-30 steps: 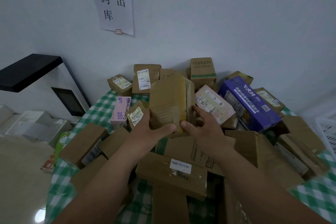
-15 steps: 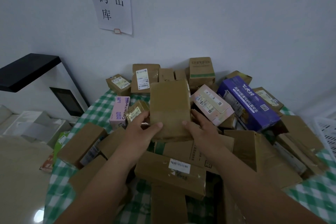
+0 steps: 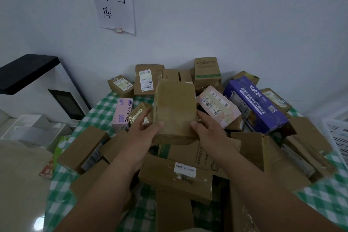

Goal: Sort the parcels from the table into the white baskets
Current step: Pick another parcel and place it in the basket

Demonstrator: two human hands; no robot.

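A plain brown cardboard parcel point(image 3: 175, 108) is held up above the pile in the middle of the view, its broad taped face towards me. My left hand point(image 3: 143, 132) grips its lower left edge, thumb on the front face. My right hand point(image 3: 208, 130) grips its lower right edge, fingers behind. Several other parcels cover the green-checked table point(image 3: 98, 105). Part of a white basket point(image 3: 337, 135) shows at the right edge.
A purple box point(image 3: 254, 103), a pink-labelled box point(image 3: 218, 107) and a pink contact-lens box point(image 3: 123, 114) lie round the held parcel. A white cabinet with a black top point(image 3: 28, 73) stands to the left. A paper sign point(image 3: 114, 0) hangs on the wall.
The held parcel has turned in my hands from showing a yellow-taped edge to showing its broad face. Both hands have shifted slightly along its lower edges.
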